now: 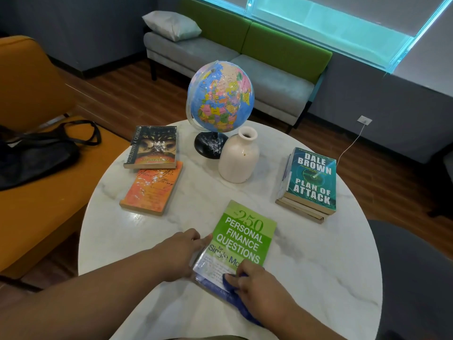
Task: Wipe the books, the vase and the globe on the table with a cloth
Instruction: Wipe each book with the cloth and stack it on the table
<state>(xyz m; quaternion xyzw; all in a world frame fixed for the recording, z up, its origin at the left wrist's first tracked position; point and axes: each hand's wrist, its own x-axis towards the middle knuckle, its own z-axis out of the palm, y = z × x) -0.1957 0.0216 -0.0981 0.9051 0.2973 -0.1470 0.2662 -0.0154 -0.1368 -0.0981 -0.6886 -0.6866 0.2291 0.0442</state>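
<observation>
Two hands are sitting low in my head view, both at the green book point(245, 238), which is lying flat near the front edge of the round marble table point(318, 266). The left hand point(180, 253) is lying beside the book with fingers straight and tips touching its left edge; it is gripping nothing. The right hand point(258, 287) is pressing on the book's near corner, fingers curled around a blue cloth point(245, 312) that is bunching under the palm and trailing back toward the wrist.

Farther back, the globe point(220, 94) is standing on its black base toward the far side. The white vase point(239, 160) is standing upright just in front of it and to the right, overlapping the base from my angle. On the left, a dark book point(154, 148) is lying with its near edge overlapping the far end of an orange book point(153, 188). On the right, a teal book point(311, 179) is topping a small stack. I am noting pale specks on the dark cover, the orange cover and the globe's base.

Beyond the table, a grey-and-green sofa point(269, 77) is carrying a pillow point(171, 25). An orange chair point(36, 94) at left is holding a black bag point(36, 155).
</observation>
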